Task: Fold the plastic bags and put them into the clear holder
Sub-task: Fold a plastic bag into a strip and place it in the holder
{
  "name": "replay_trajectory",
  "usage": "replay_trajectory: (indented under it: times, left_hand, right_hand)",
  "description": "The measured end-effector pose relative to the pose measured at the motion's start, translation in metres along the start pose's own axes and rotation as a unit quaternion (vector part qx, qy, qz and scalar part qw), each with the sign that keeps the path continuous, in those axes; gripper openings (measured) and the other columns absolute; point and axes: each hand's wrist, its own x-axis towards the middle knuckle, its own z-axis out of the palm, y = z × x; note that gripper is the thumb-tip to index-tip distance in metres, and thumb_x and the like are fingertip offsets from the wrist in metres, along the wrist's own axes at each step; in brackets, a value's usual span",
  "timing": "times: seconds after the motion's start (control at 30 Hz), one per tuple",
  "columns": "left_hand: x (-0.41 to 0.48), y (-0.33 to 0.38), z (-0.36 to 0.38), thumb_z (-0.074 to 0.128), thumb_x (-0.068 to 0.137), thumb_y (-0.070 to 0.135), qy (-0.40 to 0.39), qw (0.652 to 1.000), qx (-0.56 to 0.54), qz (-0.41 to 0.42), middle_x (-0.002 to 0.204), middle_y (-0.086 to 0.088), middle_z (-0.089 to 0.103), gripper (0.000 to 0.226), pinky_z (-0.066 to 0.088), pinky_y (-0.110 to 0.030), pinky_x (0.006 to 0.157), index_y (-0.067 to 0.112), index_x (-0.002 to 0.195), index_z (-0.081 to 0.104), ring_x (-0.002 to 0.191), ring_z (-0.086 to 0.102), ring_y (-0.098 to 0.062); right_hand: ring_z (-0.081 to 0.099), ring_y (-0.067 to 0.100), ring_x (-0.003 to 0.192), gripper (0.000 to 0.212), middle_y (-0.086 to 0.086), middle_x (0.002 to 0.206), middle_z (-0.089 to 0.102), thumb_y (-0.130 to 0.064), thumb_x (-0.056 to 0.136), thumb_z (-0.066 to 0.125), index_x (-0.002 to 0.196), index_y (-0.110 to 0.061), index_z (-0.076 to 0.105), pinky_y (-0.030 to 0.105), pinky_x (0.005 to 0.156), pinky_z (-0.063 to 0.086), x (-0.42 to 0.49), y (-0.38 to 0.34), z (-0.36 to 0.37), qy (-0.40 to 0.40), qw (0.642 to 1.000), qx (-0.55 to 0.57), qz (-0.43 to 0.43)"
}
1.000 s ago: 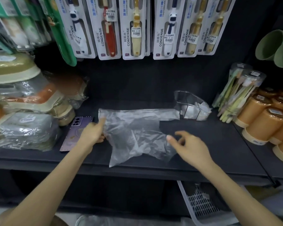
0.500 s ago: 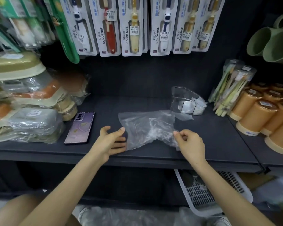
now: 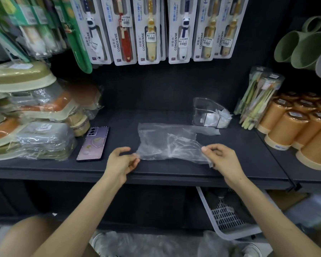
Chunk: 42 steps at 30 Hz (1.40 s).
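Dark shelf [image 3: 156, 115] carries one plastic bag [image 3: 167, 143], lying flat near the front edge, its long axis running left to right, directly ahead of both hands. One clear holder [image 3: 209, 115] stands just behind the bag's far right corner; it holds white folded contents, number not determinable. Left hand [image 3: 121, 161] pinches the bag's near left corner between thumb and fingers; right hand [image 3: 223, 158] pinches the near right corner likewise. Judgement: the holder lies beyond and to the right, so the right hand is the nearer. One phone [image 3: 93, 143] lies left of the bag, apart from it
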Motion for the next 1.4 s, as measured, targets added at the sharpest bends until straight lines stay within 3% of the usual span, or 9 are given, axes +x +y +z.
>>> replay_trajectory:
  times: [0.2, 0.53, 0.67, 0.8, 0.9, 1.0, 1.07, 1.23, 1.4]
  left_hand:
    - [0.017, 0.003, -0.022, 0.054, 0.09, -0.007, 0.098, 0.987, 0.091, 0.085, 0.076, -0.009, 0.058, 0.026, 0.047, -0.022, 0.062, 0.007, 0.111, 0.048, 0.063, 0.056, -0.015]
    - [0.012, 0.002, -0.02, 0.056, 0.092, 0.003, 0.016, 0.991, 0.116, 0.067, 0.07, -0.011, 0.058, 0.02, 0.04, -0.025, 0.055, 0.008, 0.109, 0.047, 0.058, 0.053, -0.019]
    - [0.004, -0.01, -0.018, 0.064, 0.09, 0.014, 0.005, 0.936, 0.31, 0.164, 0.075, -0.012, 0.068, 0.033, 0.045, -0.029, 0.066, 0.01, 0.12, 0.051, 0.063, 0.061, -0.018]
    - [-0.003, -0.007, -0.013, 0.054, 0.095, 0.037, -0.011, 0.898, 0.402, 0.178, 0.075, -0.003, 0.067, 0.037, 0.042, -0.032, 0.066, 0.012, 0.123, 0.05, 0.07, 0.059, -0.02]
    - [-0.006, -0.011, -0.014, 0.055, 0.095, 0.031, 0.045, 0.81, 0.504, 0.298, 0.074, 0.001, 0.057, 0.032, 0.035, -0.03, 0.064, 0.011, 0.12, 0.058, 0.074, 0.056, -0.022]
    - [-0.007, -0.024, -0.014, 0.066, 0.088, 0.015, 0.052, 0.757, 0.508, 0.406, 0.079, -0.007, 0.057, 0.016, 0.04, -0.03, 0.064, 0.008, 0.101, 0.069, 0.074, 0.058, -0.032]
    - [-0.006, -0.032, -0.014, 0.073, 0.079, 0.003, 0.046, 0.718, 0.506, 0.476, 0.078, -0.009, 0.058, 0.01, 0.045, -0.032, 0.064, 0.003, 0.088, 0.07, 0.07, 0.056, -0.032]
    - [-0.002, -0.034, -0.025, 0.052, 0.089, 0.017, -0.082, 0.664, 0.498, 0.552, 0.084, -0.001, 0.066, 0.021, 0.044, -0.023, 0.076, 0.007, 0.083, 0.069, 0.077, 0.059, -0.019]
    - [0.001, -0.04, -0.044, 0.051, 0.09, 0.022, -0.164, 0.657, 0.507, 0.534, 0.096, -0.001, 0.072, 0.028, 0.046, -0.023, 0.089, 0.008, 0.095, 0.074, 0.091, 0.063, -0.014]
  right_hand:
    - [0.046, 0.007, 0.049, 0.013, -0.002, 0.052, 0.053, -0.017, 0.084, 0.071, 0.078, -0.005, 0.07, 0.015, 0.047, 0.04, 0.003, 0.004, -0.035, 0.012, 0.999, 0.026, 0.019]
    - [0.042, 0.014, 0.057, 0.013, -0.002, 0.06, 0.048, -0.009, 0.086, 0.07, 0.099, -0.01, 0.068, 0.024, 0.046, 0.033, 0.001, 0.01, -0.052, -0.022, 0.994, -0.057, 0.088]
    - [0.052, 0.013, 0.062, 0.023, 0.001, 0.074, 0.057, -0.017, 0.084, 0.073, 0.104, -0.007, 0.068, 0.018, 0.05, 0.039, 0.003, 0.01, -0.059, 0.001, 0.983, -0.159, 0.091]
    - [0.055, 0.024, 0.098, 0.048, 0.006, 0.105, 0.058, -0.043, 0.085, 0.067, 0.123, -0.015, 0.061, 0.034, 0.081, 0.044, 0.004, -0.001, -0.061, 0.002, 0.954, -0.285, 0.089]
    - [0.054, 0.038, 0.107, 0.05, 0.013, 0.117, 0.062, -0.05, 0.089, 0.058, 0.125, -0.016, 0.063, 0.043, 0.091, 0.042, -0.003, -0.011, -0.039, 0.094, 0.875, -0.463, -0.104]
    - [0.06, 0.033, 0.106, 0.048, 0.009, 0.114, 0.067, -0.043, 0.092, 0.043, 0.115, -0.01, 0.069, 0.035, 0.094, 0.039, -0.008, -0.024, 0.012, 0.026, 0.879, -0.389, -0.276]
    - [0.056, 0.028, 0.12, 0.046, 0.009, 0.125, 0.064, -0.037, 0.097, 0.04, 0.122, -0.009, 0.065, 0.03, 0.103, 0.03, 0.004, -0.033, 0.047, -0.042, 0.874, -0.374, -0.309]
    - [0.021, 0.017, 0.146, 0.043, 0.004, 0.155, 0.031, -0.027, 0.105, 0.033, 0.145, -0.013, 0.039, 0.028, 0.117, 0.007, 0.059, -0.044, 0.124, -0.196, 0.827, -0.444, -0.284]
    - [0.013, 0.018, 0.147, 0.045, 0.004, 0.158, 0.022, -0.029, 0.106, 0.026, 0.148, -0.015, 0.032, 0.036, 0.119, 0.004, 0.096, -0.029, 0.165, -0.289, 0.78, -0.511, -0.218]
